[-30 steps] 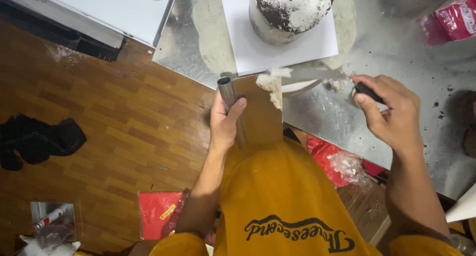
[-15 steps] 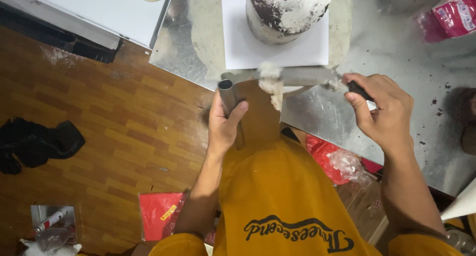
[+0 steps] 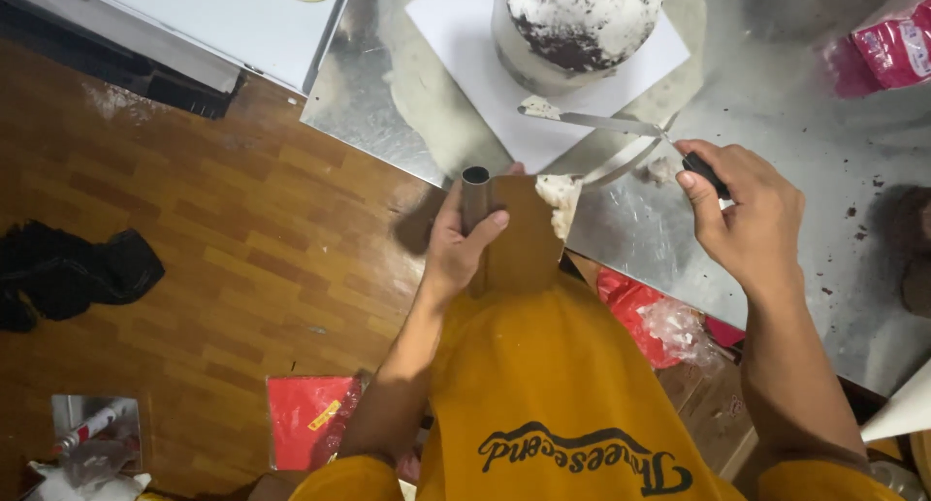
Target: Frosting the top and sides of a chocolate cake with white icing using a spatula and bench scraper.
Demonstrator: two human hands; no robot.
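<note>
My left hand (image 3: 461, 244) grips the round handle of a flat metal scraper (image 3: 519, 229) held upright against my body, with a lump of white cream (image 3: 561, 195) on its far edge. My right hand (image 3: 747, 215) holds a palette knife (image 3: 601, 123) by its black handle, the blade pointing left over the white board (image 3: 465, 26). A round cake (image 3: 577, 26) with white cream and dark crumbs on top stands on that board, just beyond the blade tip.
The cake board sits on a turntable on a steel table (image 3: 805, 142). A pink packet (image 3: 892, 50) lies at the far right. A white surface (image 3: 213, 21) is at the left. Below lie wooden floor, black cloth (image 3: 73, 273) and a red packet (image 3: 305, 419).
My right hand has lifted the palette knife off the scraper's edge and swung its blade up toward the cake. The left hand and scraper stayed nearly still.
</note>
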